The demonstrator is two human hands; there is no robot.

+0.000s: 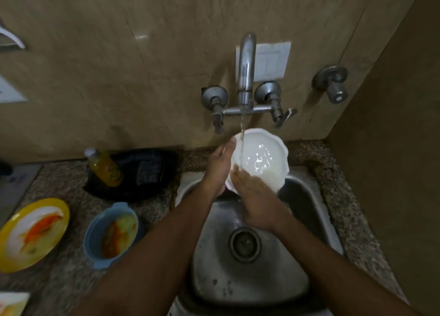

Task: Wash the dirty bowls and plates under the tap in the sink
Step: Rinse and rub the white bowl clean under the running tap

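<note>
Right hand (256,202) rubs inside the white scalloped ceramic bowl (262,158) under the steel tap (246,63) — left hand (219,165) grips its rim; tilt it so water sheets past the fingertips.

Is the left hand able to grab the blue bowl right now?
Probably not yet. The left hand is holding the white bowl under the tap. The blue bowl sits uncovered on the counter beside that arm, so the path looks free afterwards.
</note>
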